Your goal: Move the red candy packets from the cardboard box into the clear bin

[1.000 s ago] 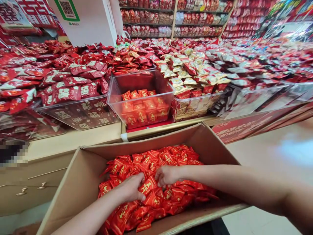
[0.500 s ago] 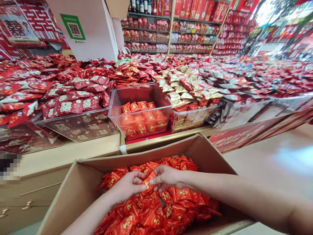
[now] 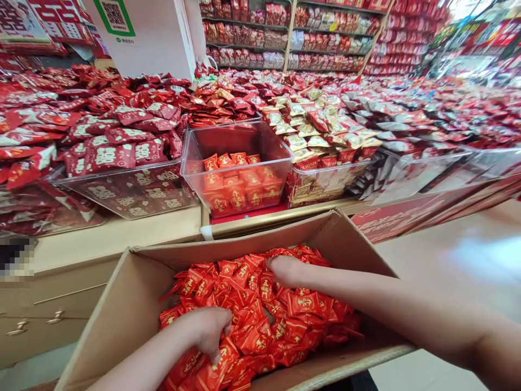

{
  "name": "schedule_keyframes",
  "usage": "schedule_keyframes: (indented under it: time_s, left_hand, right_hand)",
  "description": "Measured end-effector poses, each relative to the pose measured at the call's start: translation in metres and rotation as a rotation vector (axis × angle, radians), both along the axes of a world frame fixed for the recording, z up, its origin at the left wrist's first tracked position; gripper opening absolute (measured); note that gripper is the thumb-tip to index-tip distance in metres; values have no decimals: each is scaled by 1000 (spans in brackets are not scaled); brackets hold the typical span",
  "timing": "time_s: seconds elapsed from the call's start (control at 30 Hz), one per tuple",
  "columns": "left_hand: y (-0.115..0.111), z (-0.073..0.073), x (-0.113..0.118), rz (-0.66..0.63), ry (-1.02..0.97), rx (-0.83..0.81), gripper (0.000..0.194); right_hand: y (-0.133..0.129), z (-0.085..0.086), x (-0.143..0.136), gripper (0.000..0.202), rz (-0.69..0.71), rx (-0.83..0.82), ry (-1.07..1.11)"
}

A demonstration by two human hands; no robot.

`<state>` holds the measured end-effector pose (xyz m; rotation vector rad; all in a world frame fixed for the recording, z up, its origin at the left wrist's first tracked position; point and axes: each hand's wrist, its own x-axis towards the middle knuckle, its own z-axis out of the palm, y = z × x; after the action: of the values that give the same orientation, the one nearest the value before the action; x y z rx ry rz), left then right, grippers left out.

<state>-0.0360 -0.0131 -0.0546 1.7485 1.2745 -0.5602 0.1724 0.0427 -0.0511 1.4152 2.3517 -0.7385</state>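
An open cardboard box (image 3: 122, 309) in front of me is filled with small red candy packets (image 3: 260, 304) printed in gold. My left hand (image 3: 209, 328) rests in the near part of the pile, fingers curled down into the packets. My right hand (image 3: 287, 270) reaches to the far side of the pile, fingers bent over packets there. Whether either hand grips a packet is hidden. Just beyond the box, a clear plastic bin (image 3: 236, 163) on the counter holds a low layer of the same red packets.
Clear bins of dark red packets (image 3: 122, 146) and gold-and-white packets (image 3: 317, 136) flank the middle bin on a long display counter (image 3: 122, 233) with drawers. A white pillar (image 3: 150, 32) and shelves of red goods (image 3: 285, 32) stand behind. Bare floor (image 3: 459, 255) lies to the right.
My hands were together over the middle of the pile on one packet. They have parted: the left drew back toward me, the right pushed to the far side.
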Motion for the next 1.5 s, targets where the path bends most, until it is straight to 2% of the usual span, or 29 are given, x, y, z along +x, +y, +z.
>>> schedule_keyframes:
  time_s: [0.2,0.3,0.33,0.43,0.5,0.63,0.8,0.93,1.03,1.13,1.2,1.23,1.3,1.4,1.5]
  left_hand:
    - [-8,-1,6,149,-175,-81,55]
    - [1,3,9,289,-340,-82,48]
    - [6,5,10,348,-417,-70,44]
    - [19,15,15,522,-670,-46,34]
    - [22,22,18,607,-810,-57,33]
    - [19,35,21,697,-994,-113,40]
    - [21,47,19,772,-1096,-204,44]
    - [24,53,18,833,-1100,-323,27]
    - [23,58,16,887,-1089,-387,27]
    - [18,62,17,919,-1068,-607,38]
    - [15,63,20,960,-1093,-690,36]
    - [13,63,22,984,-1122,-666,31]
    - [11,62,27,1014,-1158,-472,25]
    - [13,57,31,1016,-1116,-191,30]
    - [16,53,32,1005,-1095,-84,35]
  right_hand:
    - [-3,-4,0,22,57,27,63]
    - [-4,4,-1,20,78,-14,145]
    - [-5,8,-3,23,60,-73,211]
    - [-8,20,-9,38,-121,-391,572]
    - [-11,26,-13,37,-265,-560,806]
    - [-12,29,-16,33,-380,-640,1034]
    - [-8,28,-13,32,-466,-653,1126]
    - [-7,28,-13,31,-508,-605,1169]
    - [-5,30,-13,31,-517,-601,1227]
    - [-5,33,-15,30,-506,-603,1279]
    - [-5,36,-16,29,-549,-588,1298]
    - [-5,37,-16,29,-599,-594,1318]
    - [-7,41,-16,31,-712,-681,1384]
    - [-8,44,-16,40,-773,-864,1441]
    - [-7,41,-16,34,-759,-791,1384]
